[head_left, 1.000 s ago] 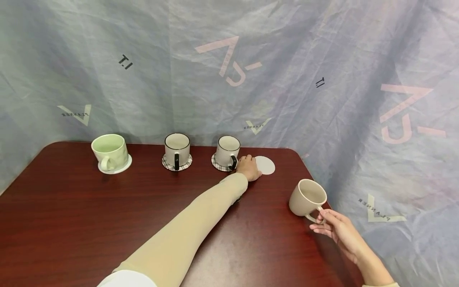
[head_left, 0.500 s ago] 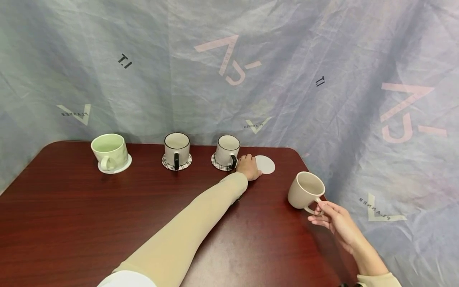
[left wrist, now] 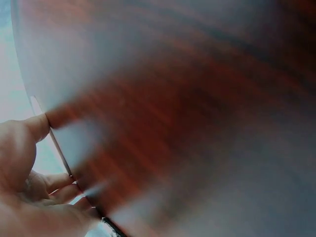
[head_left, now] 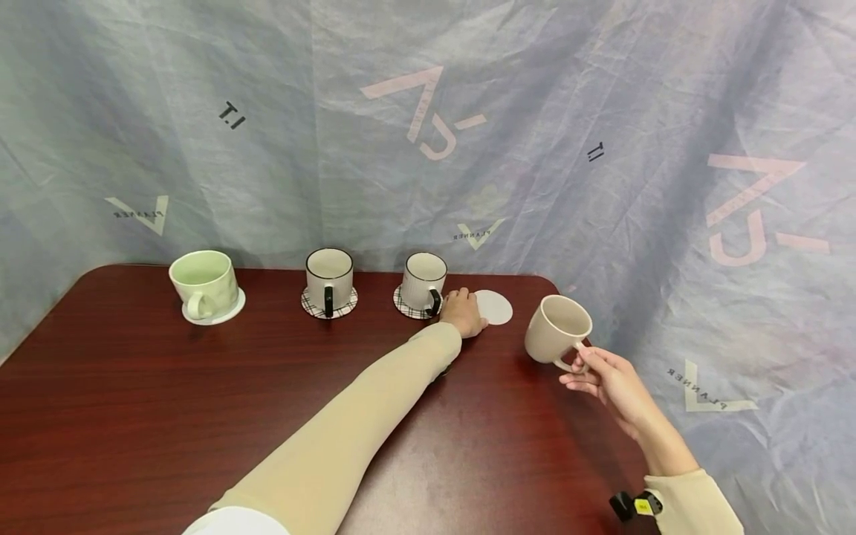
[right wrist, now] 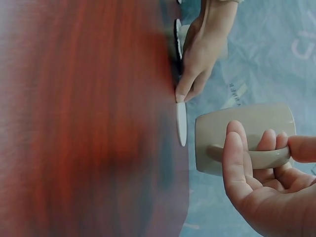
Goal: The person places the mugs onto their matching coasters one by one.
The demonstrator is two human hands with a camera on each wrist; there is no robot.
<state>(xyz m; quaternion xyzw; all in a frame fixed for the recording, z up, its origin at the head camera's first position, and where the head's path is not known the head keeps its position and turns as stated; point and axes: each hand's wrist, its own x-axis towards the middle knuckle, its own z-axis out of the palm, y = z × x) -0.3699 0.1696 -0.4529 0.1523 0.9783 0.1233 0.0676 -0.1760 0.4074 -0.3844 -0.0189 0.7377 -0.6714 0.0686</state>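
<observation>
A beige mug [head_left: 558, 331] hangs over the right part of the table, its mouth up. My right hand [head_left: 618, 390] pinches the mug's handle [right wrist: 269, 158] between thumb and fingers. In the right wrist view a gap shows between the mug's base and the tabletop. My left hand [head_left: 463, 313] rests on the table, fingertips down. Its thumb lies at the edge of a bare white coaster [head_left: 495, 307], its fingers close to a plaid coaster [head_left: 404, 307]. On that coaster stands a white mug [head_left: 424, 282] with a black rim and handle.
A second black-handled white mug [head_left: 331, 275] stands on another plaid coaster [head_left: 307, 306]. Farther left, a green mug [head_left: 203, 279] sits on a white coaster [head_left: 230, 312]. Printed grey cloth [head_left: 374, 178] hangs behind and right of the dark red table [head_left: 167, 416].
My right hand has carried the beige mug away from me and slightly left, closer to the bare white coaster. The left hand has stayed in place.
</observation>
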